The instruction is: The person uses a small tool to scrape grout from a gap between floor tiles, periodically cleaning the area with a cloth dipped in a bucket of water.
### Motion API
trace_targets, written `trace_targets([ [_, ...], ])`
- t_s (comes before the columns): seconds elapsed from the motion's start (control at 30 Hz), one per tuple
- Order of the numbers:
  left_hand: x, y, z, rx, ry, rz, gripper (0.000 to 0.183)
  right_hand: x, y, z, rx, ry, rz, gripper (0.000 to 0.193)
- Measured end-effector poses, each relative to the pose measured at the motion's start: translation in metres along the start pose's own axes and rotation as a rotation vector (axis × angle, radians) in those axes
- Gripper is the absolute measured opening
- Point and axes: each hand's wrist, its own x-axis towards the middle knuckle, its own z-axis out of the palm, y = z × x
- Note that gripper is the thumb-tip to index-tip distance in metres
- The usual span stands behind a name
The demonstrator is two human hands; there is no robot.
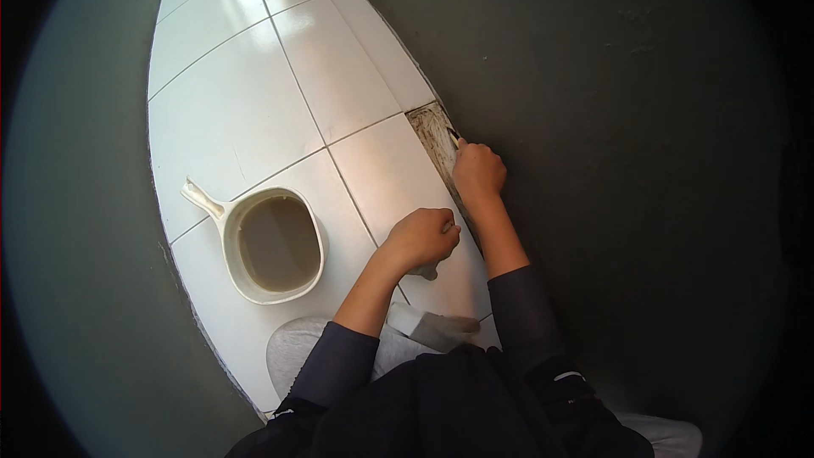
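My right hand (pixel 480 171) is closed around a thin tool (pixel 456 139) with a pale shaft and a dark tip. Its tip is at a bare, rough brown strip (pixel 435 136) along the right edge of the white tiles (pixel 373 153), where no tile lies. Nearer to me, my left hand (pixel 421 236) is curled shut just above the tiles. A greyish bit of something (pixel 426 272) shows under that hand; whether the fingers grip it I cannot tell.
On the tiles at left stands a white dipper (pixel 231 263) with a handle, holding murky brownish liquid (pixel 280 242). My foot in a grey and white sock (pixel 437 328) and my grey-clad knee (pixel 295 348) are close by. Plain dark grey surfaces (pixel 627 170) border the tiles.
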Motion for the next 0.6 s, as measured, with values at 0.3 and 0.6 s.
trace_targets([
  [0.3, -0.003, -0.001, -0.004, 0.004, 0.01, -0.006, 0.032, -0.041, 0.015, -0.001, -0.027, -0.064, 0.009, 0.032],
  [0.6, 0.0, 0.005, 0.0, 0.022, 0.011, 0.029, 0.032, 0.023, -0.002, 0.015, -0.002, -0.008, -0.036, 0.024],
])
